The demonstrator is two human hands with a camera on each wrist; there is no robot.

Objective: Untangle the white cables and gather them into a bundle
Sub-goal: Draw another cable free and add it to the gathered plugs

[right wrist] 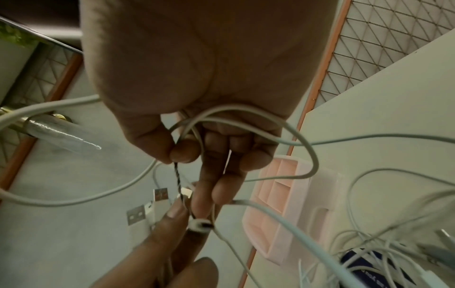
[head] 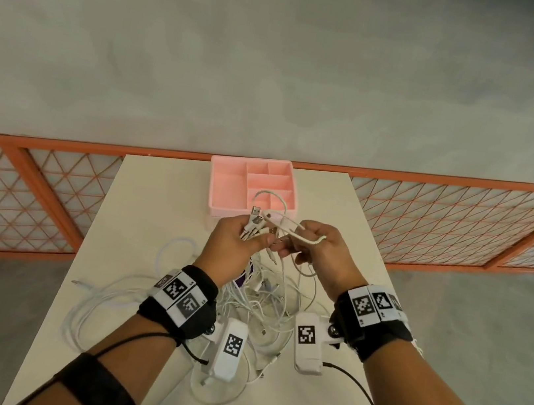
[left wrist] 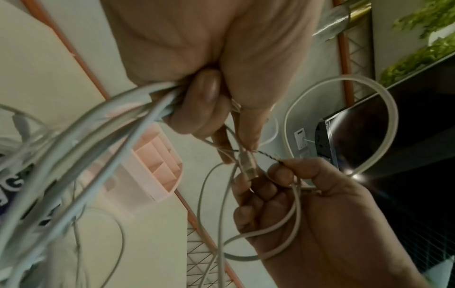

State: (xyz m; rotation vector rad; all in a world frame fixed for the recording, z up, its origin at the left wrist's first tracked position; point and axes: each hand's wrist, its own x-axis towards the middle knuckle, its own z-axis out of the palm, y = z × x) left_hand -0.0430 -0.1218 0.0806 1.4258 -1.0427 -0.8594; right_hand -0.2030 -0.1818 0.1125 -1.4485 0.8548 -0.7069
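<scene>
Head view: both hands are raised over the table (head: 152,220), just near of the pink tray (head: 227,182). The left hand (head: 235,242) is curled round a clutch of plug ends, and the right hand (head: 318,244) holds a loop of white cables (head: 264,302) whose slack trails to the heap on the table between the wrists. Left wrist view: the left fingers (left wrist: 209,91) clamp several strands, while a thin black-and-white twist tie (left wrist: 267,155) runs across to the other hand's pinch. Right wrist view: the right thumb and forefinger pinch that tie's upper end, other fingers hooked through loops. To do this well, I judge, keep the plug ends firmly held, unwind the tie turn by turn rather than tugging, and let loose loops hang free so they cannot knot.
</scene>
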